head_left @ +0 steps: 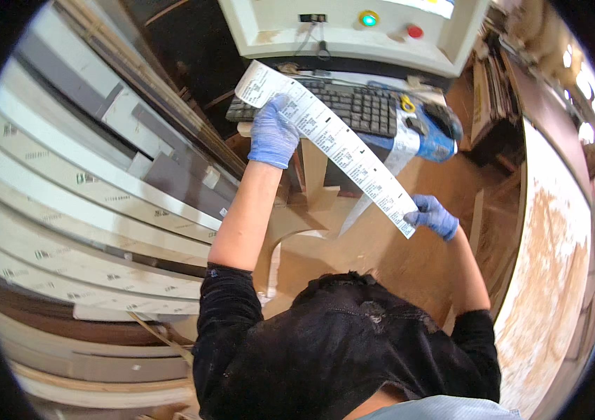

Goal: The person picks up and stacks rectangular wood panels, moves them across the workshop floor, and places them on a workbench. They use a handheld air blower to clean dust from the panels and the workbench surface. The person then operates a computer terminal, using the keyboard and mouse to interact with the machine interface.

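A long white strip of printed labels point(343, 143) is stretched diagonally between my two gloved hands. Near its upper left end, my left hand point(274, 131), in a blue glove, is closed on the strip. My right hand point(434, 217), also in a blue glove, pinches the lower right end. Behind the strip lies a black keyboard point(364, 110), partly covered by it. To the keyboard's right are yellow-handled scissors point(407, 103), a dark computer mouse point(417, 126) and a blue and white packet point(437, 143).
A white machine console point(262, 36) with a lit green button point(369, 19) and a red button point(415, 31) stands ahead. Stacked long boards point(87, 210) fill the left side. On the right is a dusty white panel point(546, 273). A strip of backing paper point(274, 269) trails on the brown floor.
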Available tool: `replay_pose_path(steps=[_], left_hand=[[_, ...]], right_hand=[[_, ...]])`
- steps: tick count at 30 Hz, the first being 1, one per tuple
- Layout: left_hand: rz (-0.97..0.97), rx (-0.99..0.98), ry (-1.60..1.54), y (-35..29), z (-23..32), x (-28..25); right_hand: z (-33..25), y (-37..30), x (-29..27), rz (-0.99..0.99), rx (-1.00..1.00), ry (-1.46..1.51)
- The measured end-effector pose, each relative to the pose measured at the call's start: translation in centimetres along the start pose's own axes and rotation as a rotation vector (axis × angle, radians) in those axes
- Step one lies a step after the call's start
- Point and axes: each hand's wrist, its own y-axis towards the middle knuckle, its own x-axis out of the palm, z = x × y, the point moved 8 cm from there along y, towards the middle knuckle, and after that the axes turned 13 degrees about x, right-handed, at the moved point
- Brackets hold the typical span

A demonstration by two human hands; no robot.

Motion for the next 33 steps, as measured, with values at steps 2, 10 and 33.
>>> replay_pose_path(steps=[2,10,33], left_hand=[[0.057,0.065,0.024,0.4,0.6,-0.5],[0.25,-0.005,-0.029,6.9,1.1,-2.5],[-0.469,-0.411,0.759,-9.7,-14.7,-5.4]], right_hand=[[-0.9,-0.6,-1.4,0.123,-0.036,0.062],[-14.5,0.4,-14.4,0.706,-0.498,-0.283],[-15.6,4.6,-21.1,1.052,-0.228,-0.453]])
